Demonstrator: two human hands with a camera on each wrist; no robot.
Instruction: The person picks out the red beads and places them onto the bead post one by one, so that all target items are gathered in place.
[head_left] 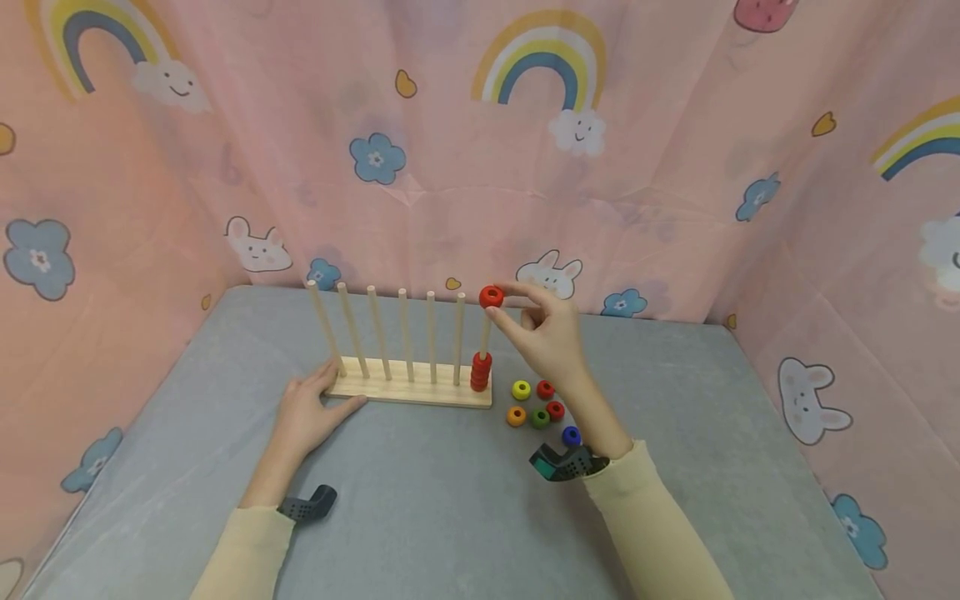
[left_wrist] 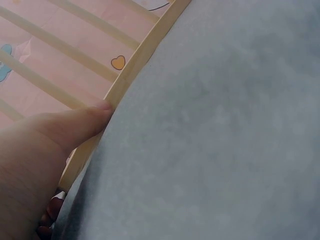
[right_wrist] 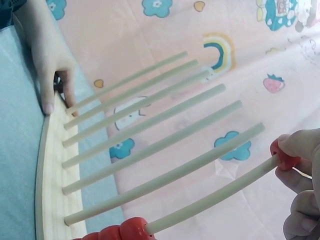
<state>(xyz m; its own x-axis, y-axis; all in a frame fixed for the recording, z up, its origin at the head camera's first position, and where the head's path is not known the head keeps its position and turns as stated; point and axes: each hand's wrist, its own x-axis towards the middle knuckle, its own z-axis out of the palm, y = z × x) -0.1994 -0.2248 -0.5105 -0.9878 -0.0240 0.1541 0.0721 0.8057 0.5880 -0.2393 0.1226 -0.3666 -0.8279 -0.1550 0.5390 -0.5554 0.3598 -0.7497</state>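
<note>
Pinching red bead (head_left: pixel 491 303), at peg tip (right_wrist: pixel 270 163)

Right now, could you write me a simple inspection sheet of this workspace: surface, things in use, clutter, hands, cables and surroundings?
Surface: grey tabletop.
Things in use: wooden stand with seven pegs; stacked red beads on the right-end peg; beside the stand, loose beads: yellow, orange, green, blue, two red.
Clutter: nothing seen beyond those beads.
Hands: left hand grips the stand's left end; right hand pinches a red bead at the tip of the right-end peg. Dark device on each wrist.
Cables: nothing seen.
Surroundings: pink curtain printed with rainbows, flowers and rabbits.
</note>
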